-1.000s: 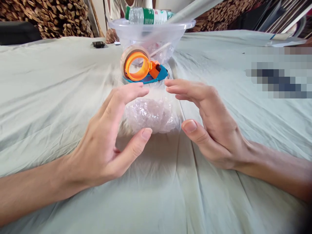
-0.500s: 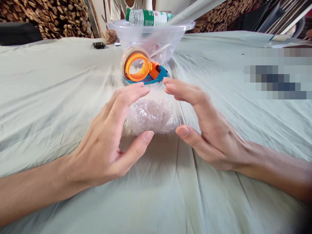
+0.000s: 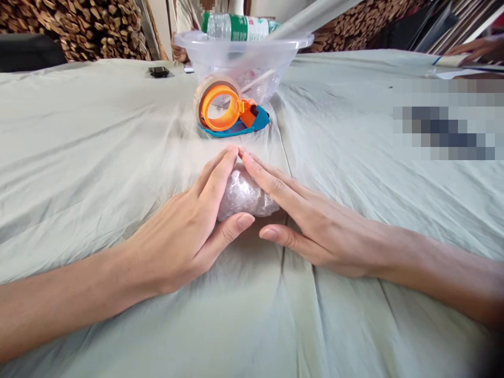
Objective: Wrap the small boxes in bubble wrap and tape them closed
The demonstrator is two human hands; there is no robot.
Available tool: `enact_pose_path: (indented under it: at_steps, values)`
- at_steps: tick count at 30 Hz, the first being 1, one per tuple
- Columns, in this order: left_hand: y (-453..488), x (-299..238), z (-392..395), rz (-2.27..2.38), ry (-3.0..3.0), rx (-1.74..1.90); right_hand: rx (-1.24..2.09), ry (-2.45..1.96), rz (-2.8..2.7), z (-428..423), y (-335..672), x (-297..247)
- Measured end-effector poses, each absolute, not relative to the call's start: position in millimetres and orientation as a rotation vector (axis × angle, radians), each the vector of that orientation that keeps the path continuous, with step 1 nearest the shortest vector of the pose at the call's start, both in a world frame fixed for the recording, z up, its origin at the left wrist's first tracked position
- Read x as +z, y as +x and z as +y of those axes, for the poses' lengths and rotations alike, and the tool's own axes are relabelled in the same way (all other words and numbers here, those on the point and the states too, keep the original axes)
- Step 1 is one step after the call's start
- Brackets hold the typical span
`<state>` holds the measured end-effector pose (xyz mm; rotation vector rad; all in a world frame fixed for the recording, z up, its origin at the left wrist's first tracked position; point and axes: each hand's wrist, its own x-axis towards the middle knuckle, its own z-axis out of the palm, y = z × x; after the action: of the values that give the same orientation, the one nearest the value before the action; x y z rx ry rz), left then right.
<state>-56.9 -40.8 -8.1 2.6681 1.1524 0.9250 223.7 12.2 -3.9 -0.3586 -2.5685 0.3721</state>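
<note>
A clear bundle of crinkled bubble wrap (image 3: pixel 241 195) lies on the cloth in front of me; what it may contain cannot be made out. Along its left side rests my left hand (image 3: pixel 185 231), fingers stretched out and thumb apart at the near side. My right hand (image 3: pixel 315 223) slants over its right side, also with straight fingers and the thumb spread. The fingertips of both hands meet just beyond the bundle, which stays partly hidden beneath them. Past the fingertips stands a blue and orange tape dispenser (image 3: pixel 260 122) with a roll of tape on it.
Behind the dispenser is a translucent plastic basin (image 3: pixel 189 44), with a green-labelled bottle (image 3: pixel 240 27) lying across its top. A small black device (image 3: pixel 158 72) lies to the left. A pale cloth (image 3: pixel 98 121) covers the table. Another person's hand (image 3: pixel 478 48) is at the far right.
Both hands have moved inward around the bubble wrap bundle, and their fingertips, apart before, now meet. At the far right, another person's hand has come further into view.
</note>
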Motion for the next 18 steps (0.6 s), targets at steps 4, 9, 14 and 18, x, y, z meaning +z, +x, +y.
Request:
enact_pose_path:
  at_steps: [4,9,14,18]
  values:
    - [-53,-6,-44,1.159,2.597,1.153,0.349,-0.387,-2.475,9,223,-1]
    - [-48,-5,-50,0.964,2.524,1.294,0.265,-0.372,-2.284,5,219,3]
    - [-48,-1,-51,0.924,2.62,1.28,0.052,-0.338,-2.2,5,216,4]
    - [-47,3,-50,0.89,2.657,1.258,-0.026,-0.401,-2.106,2,214,4]
